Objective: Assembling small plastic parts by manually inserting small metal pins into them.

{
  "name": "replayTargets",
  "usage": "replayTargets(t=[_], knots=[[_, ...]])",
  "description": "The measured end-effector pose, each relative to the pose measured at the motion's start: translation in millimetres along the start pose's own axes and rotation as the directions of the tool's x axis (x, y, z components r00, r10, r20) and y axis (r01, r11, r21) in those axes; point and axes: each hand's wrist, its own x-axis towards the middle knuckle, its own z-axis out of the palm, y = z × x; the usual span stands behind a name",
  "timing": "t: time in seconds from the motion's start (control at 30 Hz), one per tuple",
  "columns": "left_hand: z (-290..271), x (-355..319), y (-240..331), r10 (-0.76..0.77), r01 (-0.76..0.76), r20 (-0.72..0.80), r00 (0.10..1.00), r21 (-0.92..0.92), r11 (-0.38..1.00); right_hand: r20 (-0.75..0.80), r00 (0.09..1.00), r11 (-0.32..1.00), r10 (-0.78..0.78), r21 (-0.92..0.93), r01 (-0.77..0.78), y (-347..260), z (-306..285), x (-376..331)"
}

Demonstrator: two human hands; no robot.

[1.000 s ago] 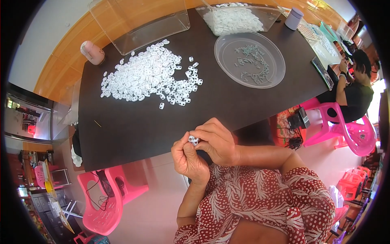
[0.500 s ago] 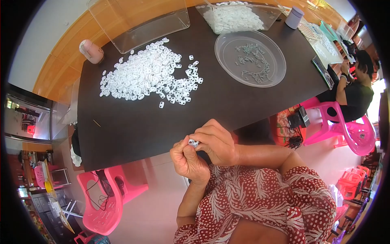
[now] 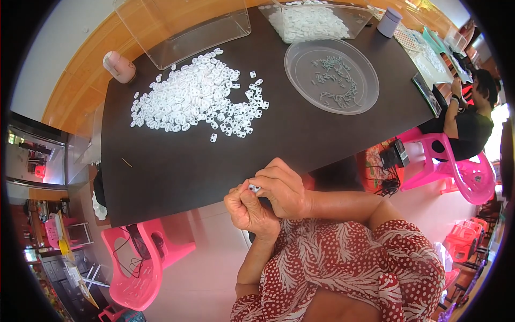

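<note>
While both hands, the left hand [image 3: 248, 208] and right hand [image 3: 282, 188], pinch one small white plastic piece [image 3: 253, 188] just off the dark rectangular table's [image 3: 177, 172] near edge, the big heap of white plastic pieces [image 3: 196, 98] at the table's middle looks largely unworked, so most of the job seems left.

Small white piece [image 3: 253, 188] between left hand [image 3: 248, 208] and right hand [image 3: 282, 188]; white heap [image 3: 196, 96] on dark table [image 3: 214, 161]

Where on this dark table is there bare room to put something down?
The widest bare patch of the dark table is the near strip between the heap of small white plastic pieces and both hands. Another lies right of the heap, below the round clear plastic dish. The far edge is crowded with clear trays.
</note>
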Motion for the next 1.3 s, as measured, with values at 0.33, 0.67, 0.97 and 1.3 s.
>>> replayTargets(t=[0.33, 0.67, 0.97, 1.3], knots=[[-2.8, 22.3, 6.8, -0.015, -0.01, 0.134, 0.991, 0.184, 0.983, 0.08, 0.989, 0.992, 0.124, 0.009, -0.125, 12.9, -20.8, 11.0], [-26.3, 128.9, -30.2, 0.178, -0.548, 0.518, 0.837, 0.788, 0.281, 0.141, 0.99, 0.753, 0.005, -0.652, 0.089, 81.5, -109.7, 157.5], [-6.4, 136.6, -31.1, 0.098, -0.514, 0.535, 0.839, 0.721, 0.465, -0.118, 0.989, 0.48, 0.085, -0.866, -0.144, 208.4, -178.6, 239.8], [-26.8, 112.9, -7.2, -0.005, -0.34, 0.477, 0.879, 0.634, 0.695, 0.262, 0.952, 0.79, 0.157, -0.612, 0.038, 153.6, -169.9, 112.6]])
